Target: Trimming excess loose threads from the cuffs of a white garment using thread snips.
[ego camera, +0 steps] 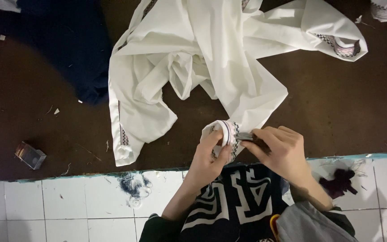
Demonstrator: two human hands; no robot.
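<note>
1. The white garment (202,58) lies rumpled across the dark brown mat (346,103), its patterned cuff (227,132) at the edge nearest the person.
2. The left hand (209,157) pinches that cuff, fingers closed on it.
3. The right hand (281,150), touching the cuff, grips a small metal tool (246,136), possibly thread snips.
4. A small dark box (30,155) sits well left of the garment.

Garment (202,58) spread on table (337,107), cuff (225,134) at near edge between hands; small box (30,155) far left.
</note>
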